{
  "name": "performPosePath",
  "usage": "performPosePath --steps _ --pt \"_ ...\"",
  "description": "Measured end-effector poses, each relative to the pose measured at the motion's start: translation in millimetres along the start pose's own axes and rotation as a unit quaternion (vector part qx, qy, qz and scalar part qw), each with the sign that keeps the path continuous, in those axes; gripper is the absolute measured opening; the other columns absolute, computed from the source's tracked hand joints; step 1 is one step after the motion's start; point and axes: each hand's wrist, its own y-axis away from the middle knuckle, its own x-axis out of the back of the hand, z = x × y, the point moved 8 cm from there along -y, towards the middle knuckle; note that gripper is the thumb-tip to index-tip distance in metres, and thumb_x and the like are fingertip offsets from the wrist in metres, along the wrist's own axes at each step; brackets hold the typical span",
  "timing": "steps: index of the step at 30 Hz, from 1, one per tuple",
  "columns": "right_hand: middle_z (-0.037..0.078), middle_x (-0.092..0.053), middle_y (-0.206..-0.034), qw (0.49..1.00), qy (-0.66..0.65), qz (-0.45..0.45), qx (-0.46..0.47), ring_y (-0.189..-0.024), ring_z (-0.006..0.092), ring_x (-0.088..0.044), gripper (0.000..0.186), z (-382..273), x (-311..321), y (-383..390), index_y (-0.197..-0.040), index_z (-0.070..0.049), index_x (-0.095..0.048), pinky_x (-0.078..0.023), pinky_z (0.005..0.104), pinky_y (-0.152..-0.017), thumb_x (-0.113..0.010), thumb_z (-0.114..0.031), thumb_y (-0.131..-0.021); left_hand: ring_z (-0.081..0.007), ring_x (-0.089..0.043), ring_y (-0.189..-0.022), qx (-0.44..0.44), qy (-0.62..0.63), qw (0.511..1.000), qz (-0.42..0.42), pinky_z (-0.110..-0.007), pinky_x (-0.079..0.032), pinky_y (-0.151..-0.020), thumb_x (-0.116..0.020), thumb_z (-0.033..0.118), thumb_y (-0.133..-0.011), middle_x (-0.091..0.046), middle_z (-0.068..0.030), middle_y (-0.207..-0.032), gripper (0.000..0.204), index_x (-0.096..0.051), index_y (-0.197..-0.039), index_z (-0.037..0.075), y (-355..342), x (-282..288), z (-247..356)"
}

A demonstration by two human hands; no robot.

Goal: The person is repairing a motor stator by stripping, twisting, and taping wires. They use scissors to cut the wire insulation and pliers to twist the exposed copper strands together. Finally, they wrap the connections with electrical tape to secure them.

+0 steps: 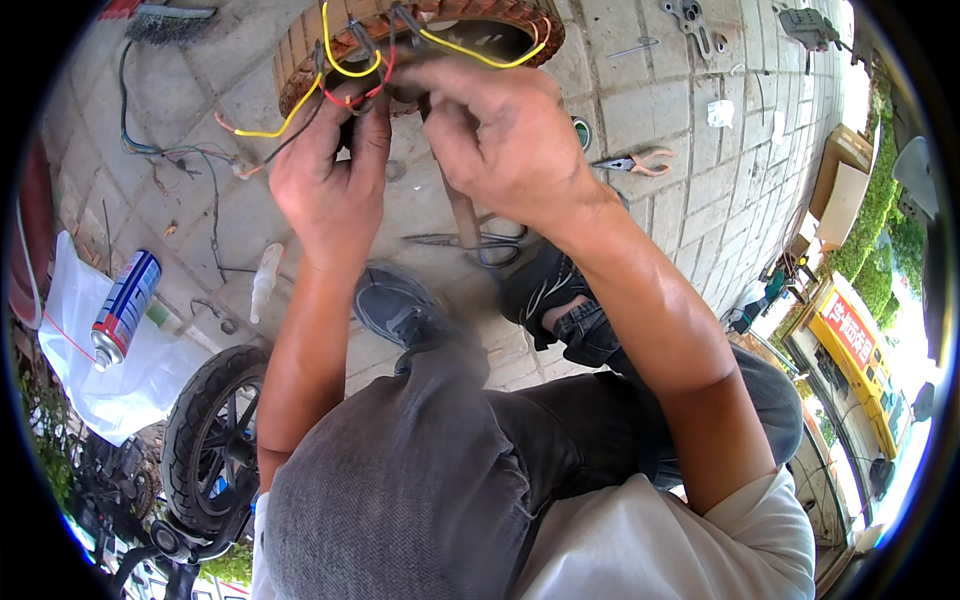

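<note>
Blue spray can [128,303] lies on plastic bag [138,380]; left grip [332,190] touches red wire [386,74].

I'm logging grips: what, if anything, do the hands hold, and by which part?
The left hand seems to pinch a red wire near its lower bend, by the copper-wound ring; whether the right hand holds anything cannot be told.

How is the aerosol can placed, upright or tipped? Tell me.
Tipped: the aerosol can lies on its side on the white plastic bag, its long printed wall facing the camera.
</note>
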Motion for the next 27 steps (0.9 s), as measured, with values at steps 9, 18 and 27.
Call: performPosePath --steps 9,18,27 --pt "0.009 -0.063 -0.071 0.999 0.009 0.04 0.036 -0.053 0.0142 -0.058 0.019 -5.2 1.5 -2.0 -0.103 -0.002 -0.065 -0.048 0.0283 -0.053 -0.062 -0.006 -0.084 -0.02 -0.062 -0.067 -0.04 -0.009 0.999 0.008 -0.028 -0.05 -0.062 -0.068 -0.003 -0.079 -0.065 -0.0116 -0.081 0.021 -0.067 -0.1 -0.001 -5.8 0.2 9.3" --pt "0.014 -0.059 -0.064 0.997 0.035 0.038 0.05 -0.062 0.0335 -0.06 0.02 -5.1 -0.7 -3.2 -0.1 -0.007 -0.064 -0.049 0.0394 -0.057 -0.062 -0.009 -0.08 -0.0192 -0.062 -0.067 -0.094 -0.001 0.996 0.004 -0.027 -0.05 -0.063 -0.069 -0.004 -0.077 -0.066 -0.0115 -0.083 0.022 -0.067 -0.1 -0.002 -10.7 2.4 13.4" --pt "0.013 -0.06 -0.064 0.998 0.042 0.025 0.035 -0.062 0.0316 -0.06 0.016 -3.8 -3.1 -3.5 -0.094 -0.007 -0.063 -0.049 0.039 -0.058 -0.062 -0.011 -0.079 -0.0152 -0.064 -0.073 -0.017 0.021 1.0 -0.009 -0.026 -0.051 -0.067 -0.069 -0.003 -0.081 -0.068 -0.0112 -0.087 0.02 -0.067 -0.1 -0.006 -6.6 8.6 9.1"
